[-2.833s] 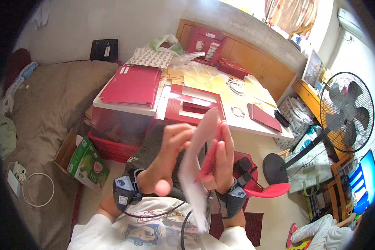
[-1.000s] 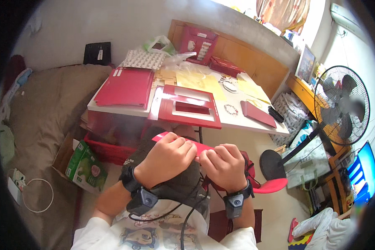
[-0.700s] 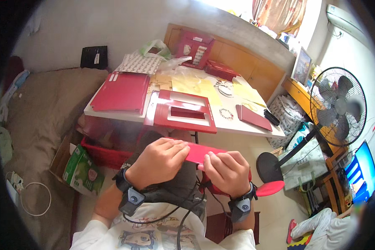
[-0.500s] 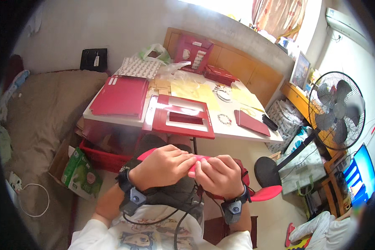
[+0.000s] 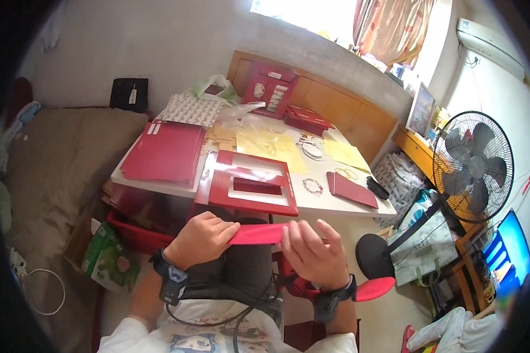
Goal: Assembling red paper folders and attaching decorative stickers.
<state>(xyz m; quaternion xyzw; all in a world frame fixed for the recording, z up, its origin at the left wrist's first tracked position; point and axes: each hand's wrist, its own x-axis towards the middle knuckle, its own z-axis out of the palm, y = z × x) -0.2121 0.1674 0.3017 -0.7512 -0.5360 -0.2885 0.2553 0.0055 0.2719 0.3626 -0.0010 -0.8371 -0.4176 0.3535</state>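
**Table (image 5: pixel 323 203) ahead, strip (image 5: pixel 257 235) held level**

A red box (image 5: pixel 244 172) with cutouts lies at the table's near edge. The left hand (image 5: pixel 199 238) clasps the strip's left end; the right hand (image 5: pixel 315 253) pinches the other, some fingers loose. Above the lap (image 5: pixel 239 257), the strip looks light, smooth, easily creased: best held by both ends.

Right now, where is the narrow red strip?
In the head view, the narrow red strip is below centre, between the left hand and right hand, just below the red windowed packaging.
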